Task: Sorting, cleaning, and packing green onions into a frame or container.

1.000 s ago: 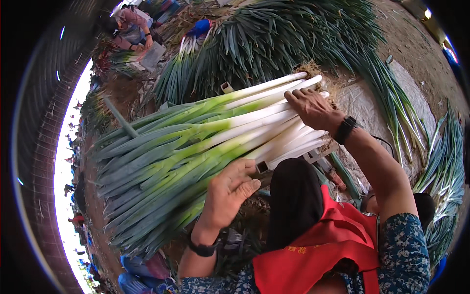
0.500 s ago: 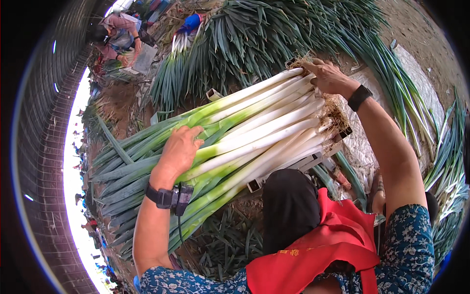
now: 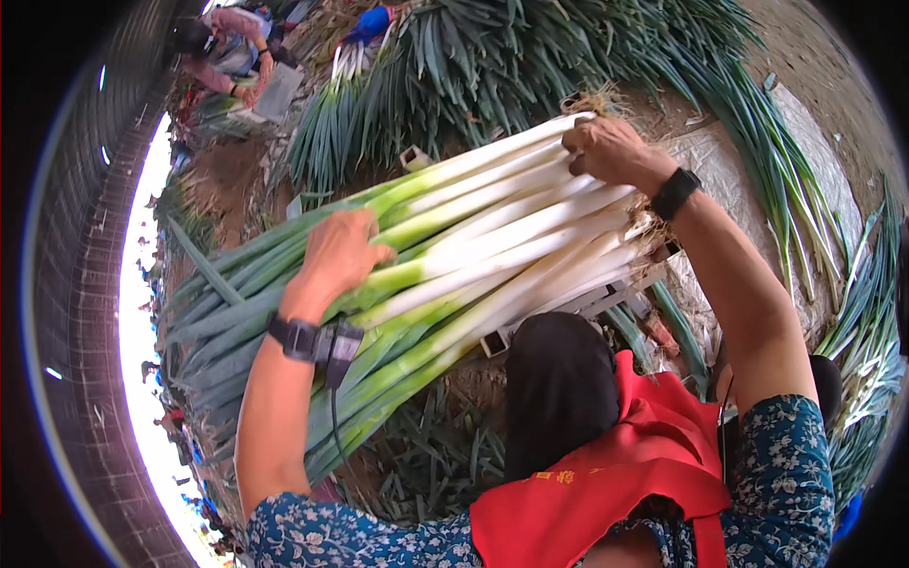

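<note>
A thick bundle of long leeks (image 3: 516,248) lies slantwise before me, white stems and stringy roots to the right, green leaves fanning to the left. My left hand (image 3: 336,254) grips stalks along the bundle's upper side, where white turns to green, with its thumb toward the stems. Near the root end, my right hand (image 3: 617,151) curls its fingers over the uppermost white stems. Its fingertips are partly hidden among them. Under the bundle shows a light metal frame (image 3: 603,298), mostly covered by the stalks.
A large heap of leeks (image 3: 473,76) lies beyond the bundle, and more leeks (image 3: 857,350) lie at the right on pale sheeting (image 3: 705,175). Cut leaves (image 3: 440,464) litter the ground below. Another person (image 3: 227,57) works at the far left.
My right hand has shifted left and slightly down along the stems, its fingers now more curled. My left hand has moved a little left and up over the stalks.
</note>
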Demonstrator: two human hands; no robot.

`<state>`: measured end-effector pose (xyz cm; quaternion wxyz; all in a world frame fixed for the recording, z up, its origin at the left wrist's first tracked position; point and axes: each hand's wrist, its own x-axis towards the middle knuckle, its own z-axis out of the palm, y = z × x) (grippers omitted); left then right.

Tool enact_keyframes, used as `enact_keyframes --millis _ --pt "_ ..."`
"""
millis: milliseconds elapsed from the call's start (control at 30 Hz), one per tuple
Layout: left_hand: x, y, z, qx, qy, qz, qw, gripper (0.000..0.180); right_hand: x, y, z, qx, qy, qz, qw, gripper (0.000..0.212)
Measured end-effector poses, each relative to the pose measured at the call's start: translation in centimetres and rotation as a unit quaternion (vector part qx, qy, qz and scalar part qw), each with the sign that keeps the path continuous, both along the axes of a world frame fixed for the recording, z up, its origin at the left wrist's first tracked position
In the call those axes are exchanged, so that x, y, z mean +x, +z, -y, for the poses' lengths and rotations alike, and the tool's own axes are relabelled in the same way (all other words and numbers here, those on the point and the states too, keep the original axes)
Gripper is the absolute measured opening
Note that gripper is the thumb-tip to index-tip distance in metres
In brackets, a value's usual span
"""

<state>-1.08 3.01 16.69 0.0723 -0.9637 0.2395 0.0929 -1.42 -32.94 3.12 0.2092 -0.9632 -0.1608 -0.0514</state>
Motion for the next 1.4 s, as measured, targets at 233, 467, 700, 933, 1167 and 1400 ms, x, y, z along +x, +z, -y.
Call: enact_keyframes --millis 233,467,700,933,1167,1400 --pt "1.5 -0.5 -0.2 0.026 0.037 -0.057 0.997 0.039 -2.7 -1.2 -3.3 0.055 0.006 0.111 0.992 0.035" --pt "-0.4 1.0 -2.8 -0.248 0.061 -0.126 0.959 0.036 -9.7 3.0 -6.2 0.095 0.127 0.074 0.985 0.050" --pt "-5.5 5.4 -3.2 -0.187 -0.003 -0.132 0.973 0.040 -7.2 0.3 -4.0 0.246 0.188 0.089 0.947 0.024" --pt "-4.3 8.6 0.0 -0.039 -0.183 0.213 0.959 0.030 -1.5 3.5 -5.1 0.222 0.087 0.152 0.959 0.020" --pt "2.5 0.1 -1.7 0.064 -0.084 0.060 0.993 0.030 5.1 -1.1 -6.4 0.065 0.009 0.038 0.997 0.016" --pt "3.5 -1.5 -3.2 -0.078 -0.131 0.035 0.988 0.031 6.2 -3.0 -5.5 0.110 -0.014 -0.029 0.993 0.009"
